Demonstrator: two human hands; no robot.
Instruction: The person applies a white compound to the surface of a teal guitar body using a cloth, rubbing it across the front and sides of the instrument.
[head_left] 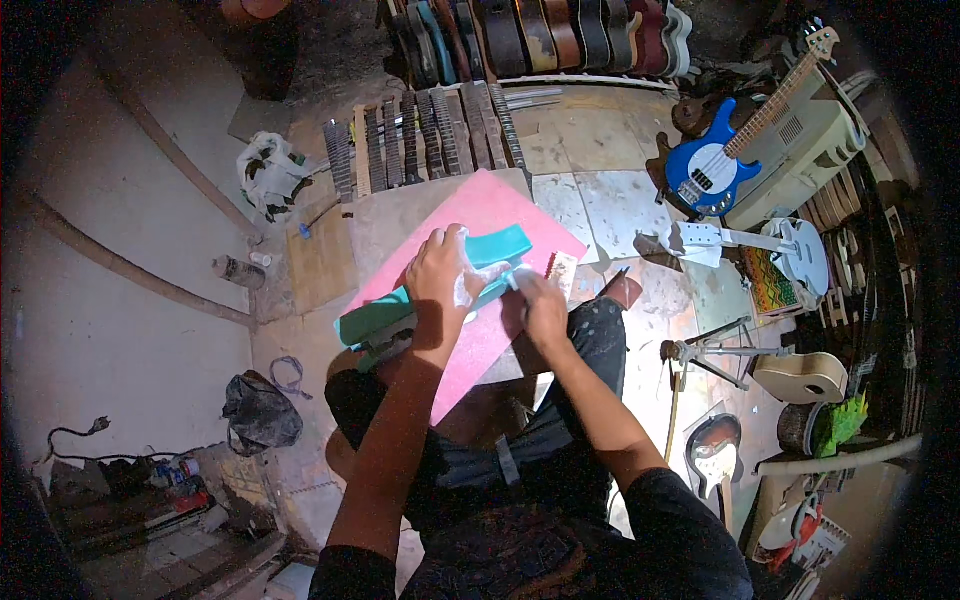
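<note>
A teal curved piece (500, 243), shaped like a guitar body standing on its edge, lies across a pink sheet (485, 210) over my lap. My left hand (440, 268) is closed over its middle, fingers across the top and thumb stretched toward the right. White dust covers that thumb and part of the hand. At the piece's near right edge, my right hand (540, 308) is closed with its fingertips against the teal surface. Something pale shows at those fingertips, too blurred to name. My left forearm hides part of the teal piece.
Several guitar necks (430, 135) lie in a row beyond the pink sheet, with guitar bodies (560, 38) racked behind. A blue bass guitar (710, 165) leans at the right, near a white guitar (795, 255) and a metal stand (715, 352). A black bag (262, 412) sits at left.
</note>
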